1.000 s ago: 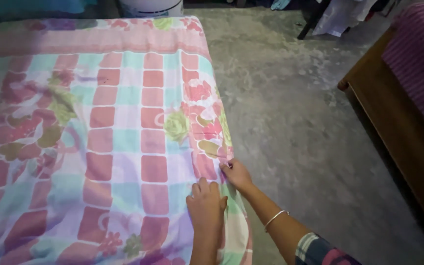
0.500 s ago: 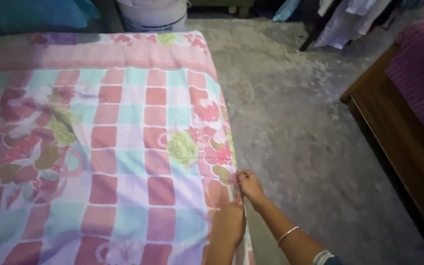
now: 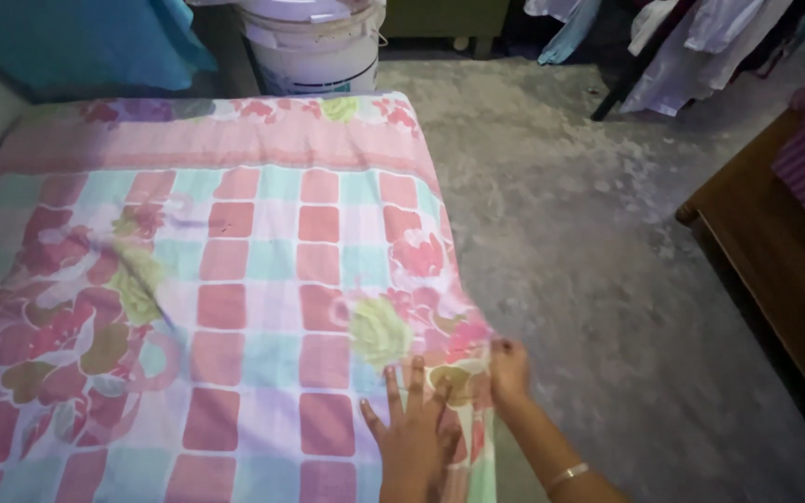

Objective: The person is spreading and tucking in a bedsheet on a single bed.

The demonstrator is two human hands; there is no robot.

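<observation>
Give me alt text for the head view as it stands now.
The left hand lies flat, fingers spread, on a checked floral bedsheet, while the right hand pinches its right edge. A white bucket stands beyond the bed on the grey floor.

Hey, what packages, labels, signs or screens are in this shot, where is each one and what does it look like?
Bucket: the only container in view, on the floor just past the far end of the bedsheet; round, white, with a lid and a darker printed band low on its side.
No signs or screens show.
</observation>
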